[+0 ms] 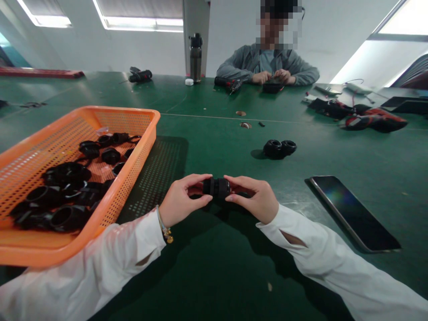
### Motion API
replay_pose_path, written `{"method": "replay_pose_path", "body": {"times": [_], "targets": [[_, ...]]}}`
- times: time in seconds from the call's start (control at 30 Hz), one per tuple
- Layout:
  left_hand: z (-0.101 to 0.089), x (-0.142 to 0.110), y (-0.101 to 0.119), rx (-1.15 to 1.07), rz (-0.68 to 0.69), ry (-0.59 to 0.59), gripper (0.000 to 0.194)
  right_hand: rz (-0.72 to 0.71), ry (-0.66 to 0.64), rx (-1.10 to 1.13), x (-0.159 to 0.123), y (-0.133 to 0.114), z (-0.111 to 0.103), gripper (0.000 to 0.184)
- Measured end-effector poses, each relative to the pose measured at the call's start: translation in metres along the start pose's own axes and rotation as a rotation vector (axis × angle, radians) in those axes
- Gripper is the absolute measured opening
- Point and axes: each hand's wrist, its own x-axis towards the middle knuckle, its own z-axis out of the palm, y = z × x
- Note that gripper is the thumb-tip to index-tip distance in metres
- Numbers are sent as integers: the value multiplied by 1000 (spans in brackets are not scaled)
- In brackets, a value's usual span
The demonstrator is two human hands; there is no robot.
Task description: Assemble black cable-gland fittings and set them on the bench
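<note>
Between both hands, just above the green table (pixel 214 285), is a black cylindrical fitting (pixel 217 187) with ribbed rings, lying sideways. My left hand (pixel 185 196) pinches its left end between thumb and fingers. On the right end, my right hand (pixel 252 195) has a similar pinch grip. Two black round fittings (pixel 274 149) sit side by side on the table beyond my right hand. To the left, an orange perforated basket (pixel 147 129) contains several black fittings (pixel 68 174), some with round openings.
A phone (pixel 354 214) lies right of my right hand. Across the table a person (pixel 267 67) in grey handles a small dark object. A bottle (pixel 195 58), a power tool (pixel 140 76) and a red-black bundle (pixel 374 119) stand or lie farther back.
</note>
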Motion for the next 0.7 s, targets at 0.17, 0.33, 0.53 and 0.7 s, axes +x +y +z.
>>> {"method": "replay_pose_path", "body": {"times": [0.17,0.33,0.53,0.7], "targets": [[0,0,0,13,-4,3,44,12,-12,3,0,0,-1,36],[0,0,0,6,-16,5,47,2,-62,12,-1,1,-2,40],[1,1,0,-13,-47,3,48,-22,-32,-45,-1,0,-2,36],[1,0,2,-16,-55,2,46,-18,22,2,-2,-2,1,41]]}}
